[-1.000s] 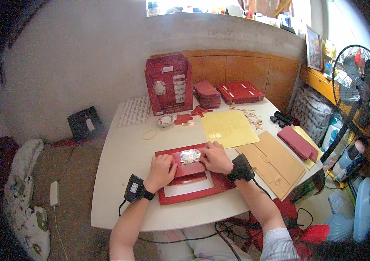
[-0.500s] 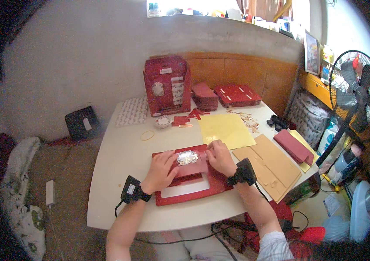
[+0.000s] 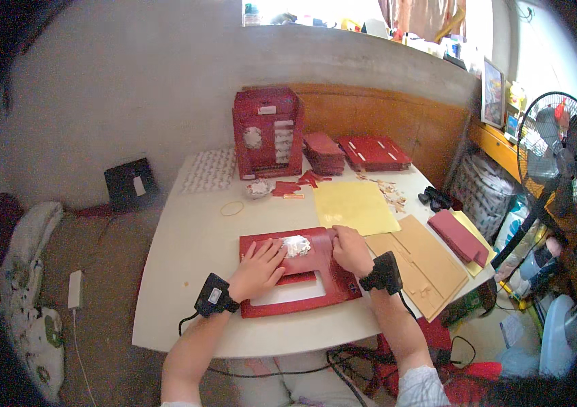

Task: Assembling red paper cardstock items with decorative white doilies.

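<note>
On the white table, right in front of me, lies a red cardboard box panel [image 3: 339,288]. It has a cut-out window through which white shows, and a shiny oval silver sticker [image 3: 296,245] sits above that window. My left hand [image 3: 258,270] rests flat on the panel's left part, fingers stretched toward the sticker and touching its left side. At the panel's far right edge, my right hand [image 3: 351,251] has its fingers curled in, thumb and forefinger pressed together on the edge. The undersides of the right fingers are hidden.
Behind stands a red box [image 3: 268,136] with similar stickers, beside stacked dark red cards [image 3: 324,154] and flat red panels [image 3: 374,153]. Yellow paper [image 3: 356,209], tan cardboard [image 3: 419,261] and paper scraps [image 3: 392,195] lie rightward. A rubber band [image 3: 232,208] lies left; a fan [image 3: 563,142] stands right.
My left hand has slid down and lies flatter, its fingertips at the sticker. The right hand has drawn slightly right, away from the sticker. The whole view has shifted a little.
</note>
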The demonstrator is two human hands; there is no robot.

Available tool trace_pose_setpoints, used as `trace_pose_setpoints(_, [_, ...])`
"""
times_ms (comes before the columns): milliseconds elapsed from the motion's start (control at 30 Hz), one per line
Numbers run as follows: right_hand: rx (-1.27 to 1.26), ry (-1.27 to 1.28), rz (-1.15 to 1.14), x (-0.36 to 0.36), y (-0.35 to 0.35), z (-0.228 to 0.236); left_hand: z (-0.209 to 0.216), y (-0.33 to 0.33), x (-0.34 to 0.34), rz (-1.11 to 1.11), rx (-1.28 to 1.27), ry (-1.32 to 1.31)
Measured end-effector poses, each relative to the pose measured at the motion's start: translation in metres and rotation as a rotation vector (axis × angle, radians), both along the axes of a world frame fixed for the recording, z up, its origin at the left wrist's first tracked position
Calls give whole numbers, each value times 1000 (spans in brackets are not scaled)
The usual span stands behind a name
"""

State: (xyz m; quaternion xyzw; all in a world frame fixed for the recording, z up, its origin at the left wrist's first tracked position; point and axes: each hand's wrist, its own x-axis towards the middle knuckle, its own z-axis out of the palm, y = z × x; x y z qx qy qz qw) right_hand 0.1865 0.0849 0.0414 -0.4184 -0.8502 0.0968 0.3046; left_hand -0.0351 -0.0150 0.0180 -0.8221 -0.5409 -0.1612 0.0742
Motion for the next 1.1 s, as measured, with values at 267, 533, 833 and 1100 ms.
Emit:
trace_pose_setpoints(267, [-77, -60, -71, 2, -6, 1, 10, -8, 9, -54, 77, 3])
trace_pose_setpoints(533, [-82, 149, 27, 3, 7, -17, 6, -5, 14, -64, 149, -2])
trace_pose_setpoints(833, [-46, 506, -102, 13, 11, 9, 13, 8, -15, 96, 300, -112])
trace_pose_setpoints(1100, [-81, 586, -145, 15, 14, 8, 11, 54, -2, 125, 264, -81])
